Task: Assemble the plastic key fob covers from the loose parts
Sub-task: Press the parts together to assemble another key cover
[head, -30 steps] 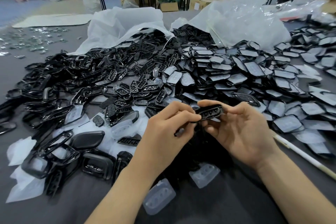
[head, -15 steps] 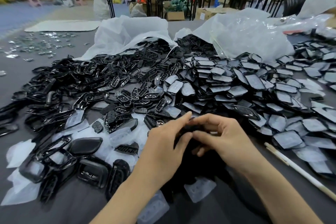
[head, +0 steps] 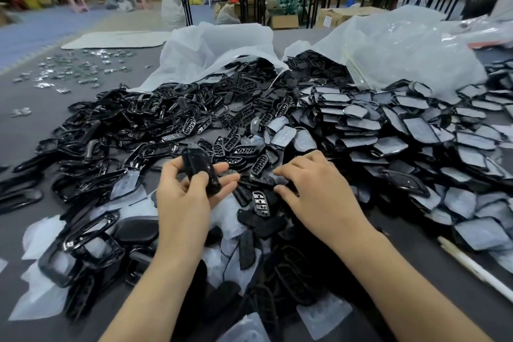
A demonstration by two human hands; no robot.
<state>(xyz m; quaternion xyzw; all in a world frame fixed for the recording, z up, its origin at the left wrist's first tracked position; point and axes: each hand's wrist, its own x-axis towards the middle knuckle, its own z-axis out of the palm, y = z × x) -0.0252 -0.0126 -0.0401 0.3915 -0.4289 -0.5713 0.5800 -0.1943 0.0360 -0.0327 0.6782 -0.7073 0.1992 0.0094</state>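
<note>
Hands [head: 181,200] [head: 319,197] before bags [head: 216,47] of black parts [head: 244,83]

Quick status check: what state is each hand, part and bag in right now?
left hand, grips a black fob shell, held above the pile.
right hand, fingers down among loose button frames; grip unclear.
left bag, mouth open, parts spilling out.
right bag, mouth open, parts spilling out.
film-backed covers, heaped loose, unassembled.
</note>
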